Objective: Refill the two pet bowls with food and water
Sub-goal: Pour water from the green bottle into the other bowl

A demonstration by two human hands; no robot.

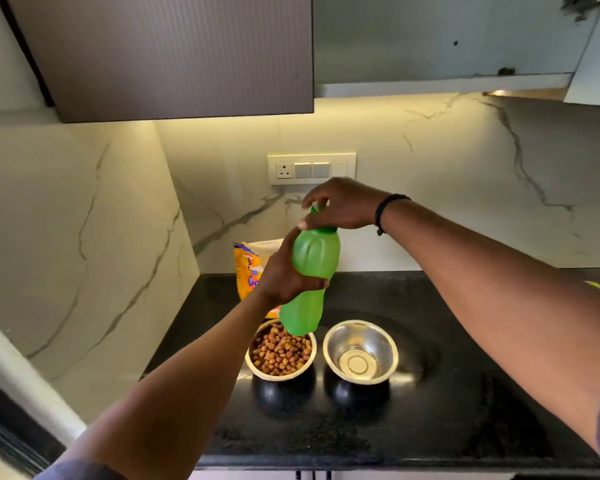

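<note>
The person stands at a black stone counter (447,393) with both arms extended over two steel pet bowls set side by side near its front edge.

The left bowl (280,353) holds brown kibble (279,348) almost to the rim; the food half of the task appears complete. The right bowl (360,351) shows bare polished metal. Whether a thin film of water lies at its bottom cannot be told; it is judged unfilled.

A green plastic water bottle (310,278) is held in the air above and slightly behind the bowls, its base hanging over the far rim of the left bowl. It leans slightly, cap end up and to the right.

The left hand (284,271) is wrapped around the bottle's narrow waist, fingers curled closed about it and thumb across the front. This grip carries the weight and, in the inspector's judgement, braces the body against twisting.

The right hand (340,206) sits on top of the bottle, fingers bent down and closed over the darker green cap (321,221), thumb pressed to the cap's side. The posture suits opening the cap. The bottle is probably kept near upright so that nothing spills once it opens.

An orange pet food bag (248,268) stands against the marble backsplash (465,188) behind the left hand, clear of the bowls.

Risk noted: the bottle base is over the kibble, so pouring calls for a shift rightward first.
</note>
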